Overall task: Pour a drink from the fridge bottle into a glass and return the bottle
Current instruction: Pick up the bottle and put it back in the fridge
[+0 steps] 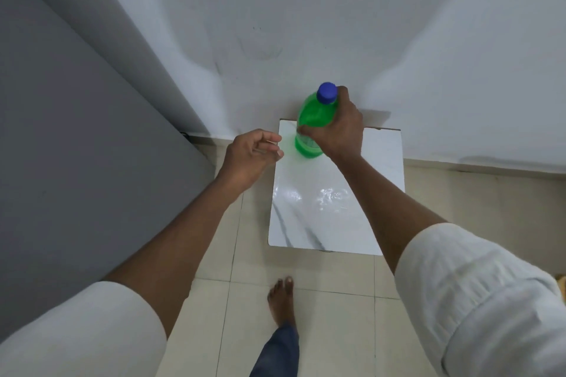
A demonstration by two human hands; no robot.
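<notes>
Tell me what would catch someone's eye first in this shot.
The bright green bottle with its blue cap stands out, upright at the far left corner of the small white marble-patterned table against the wall. The right hand grips its upper body, while the left hand hovers just left of it, fingers loosely curled and holding nothing.

We have one view only, from a wide-angle camera worn on our head, looking steeply down and forward past both outstretched forearms at a small glossy white marble-patterned table top (pixel 333 211), beige tiled floor (pixel 333 324) and pale wall (pixel 275 9) beyond.
</notes>
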